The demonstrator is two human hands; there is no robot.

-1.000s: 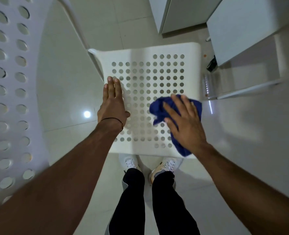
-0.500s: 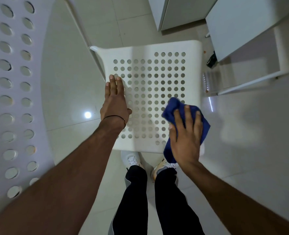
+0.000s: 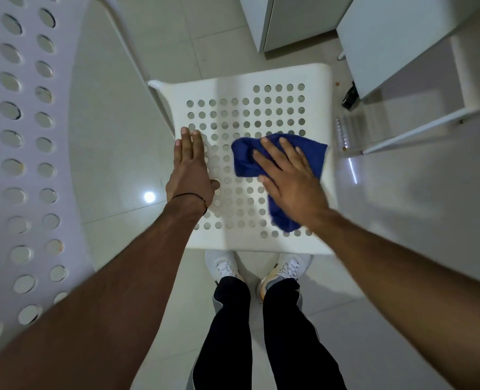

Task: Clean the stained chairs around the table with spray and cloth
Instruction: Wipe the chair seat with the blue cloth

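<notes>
Right hand [image 3: 291, 182], fingers straight, presses a crumpled blue cloth [image 3: 246, 161] flat onto the white perforated chair seat [image 3: 233, 88].

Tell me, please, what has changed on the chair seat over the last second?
The right hand wiped the blue cloth toward the near right edge of the chair seat, then back away toward the middle, pressing it flat throughout. The left hand stayed flat on its left side.

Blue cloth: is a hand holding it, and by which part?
The right hand presses spread fingers on the blue cloth, at its middle, against the chair seat; no grip. The left hand lies flat on the seat.
</notes>
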